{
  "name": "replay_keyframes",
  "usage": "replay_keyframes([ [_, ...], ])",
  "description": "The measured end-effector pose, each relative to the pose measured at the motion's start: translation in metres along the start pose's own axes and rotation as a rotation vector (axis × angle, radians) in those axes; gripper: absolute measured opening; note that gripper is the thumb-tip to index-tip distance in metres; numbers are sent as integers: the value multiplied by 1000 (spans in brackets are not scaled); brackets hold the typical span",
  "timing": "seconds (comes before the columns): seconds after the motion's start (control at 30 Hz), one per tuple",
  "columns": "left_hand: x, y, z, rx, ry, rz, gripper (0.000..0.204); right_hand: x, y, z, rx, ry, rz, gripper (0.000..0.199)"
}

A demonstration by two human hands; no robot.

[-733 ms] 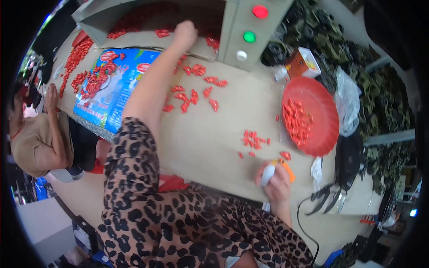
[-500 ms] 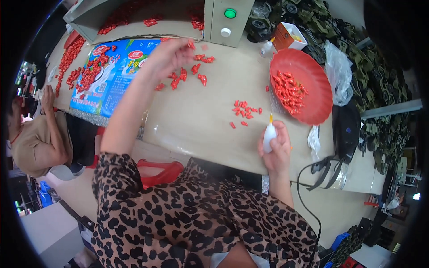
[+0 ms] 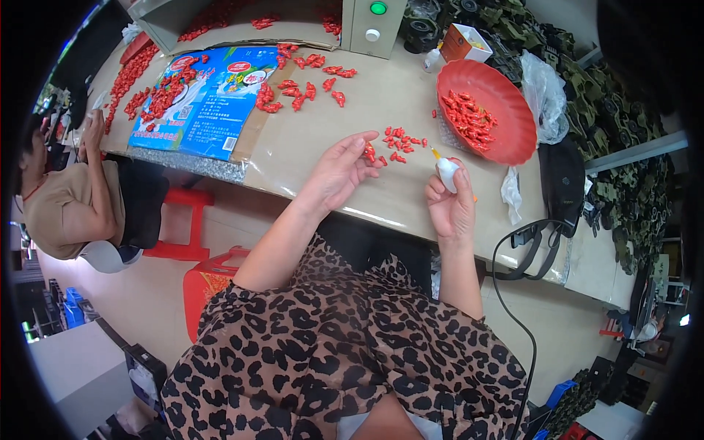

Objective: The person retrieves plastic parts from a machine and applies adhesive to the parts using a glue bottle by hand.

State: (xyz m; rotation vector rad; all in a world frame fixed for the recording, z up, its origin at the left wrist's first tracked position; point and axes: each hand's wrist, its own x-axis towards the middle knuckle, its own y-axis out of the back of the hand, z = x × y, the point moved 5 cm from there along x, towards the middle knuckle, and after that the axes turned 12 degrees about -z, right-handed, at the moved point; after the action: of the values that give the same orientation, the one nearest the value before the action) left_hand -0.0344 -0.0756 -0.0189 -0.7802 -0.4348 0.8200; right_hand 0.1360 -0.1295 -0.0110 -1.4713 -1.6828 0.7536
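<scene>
My right hand (image 3: 452, 208) is wrapped round a small white squeeze bottle (image 3: 447, 174) with a thin yellow nozzle, which points up and to the left. My left hand (image 3: 340, 176) is above the table's front part, thumb and fingers curled round a small glossy red figure (image 3: 369, 152). Just beyond its fingertips lies a cluster of smaller red pieces (image 3: 400, 137). More red figures (image 3: 297, 95) are scattered farther back, partly on a blue flattened carton (image 3: 213, 110). To the right, a scalloped red bowl (image 3: 510, 110) holds a heap of red pieces.
A grey metal box with a green light (image 3: 378, 9) stands at the back. A small orange carton (image 3: 463, 45), a clear plastic bag (image 3: 546, 99), a crumpled tissue (image 3: 511, 195) and a black bag (image 3: 563, 176) lie right. At left a person (image 3: 70, 183) sits beside a red stool (image 3: 183, 227).
My left hand has come back from the far red figures toward me and to the right, near the bottle. My right hand still holds the bottle, its nozzle now tilted left.
</scene>
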Motion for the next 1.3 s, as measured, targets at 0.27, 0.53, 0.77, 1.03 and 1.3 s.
replay_keyframes([
  [0.27,-3,-14,-11,377,-118,35,26,3,7,1,-20,73,12,20],
  [0.53,1,-9,-21,505,-181,55,22,5,-4,-2,-350,211,-3,20],
  [0.77,-1,-9,-21,508,-215,85,21,-2,-10,0,-645,331,-38,21],
  [1.03,-2,-8,-22,544,-206,110,22,-6,-14,0,-864,388,-71,23],
  [1.3,-2,-7,-23,531,-176,110,23,-6,-19,2,-919,380,-77,24],
])
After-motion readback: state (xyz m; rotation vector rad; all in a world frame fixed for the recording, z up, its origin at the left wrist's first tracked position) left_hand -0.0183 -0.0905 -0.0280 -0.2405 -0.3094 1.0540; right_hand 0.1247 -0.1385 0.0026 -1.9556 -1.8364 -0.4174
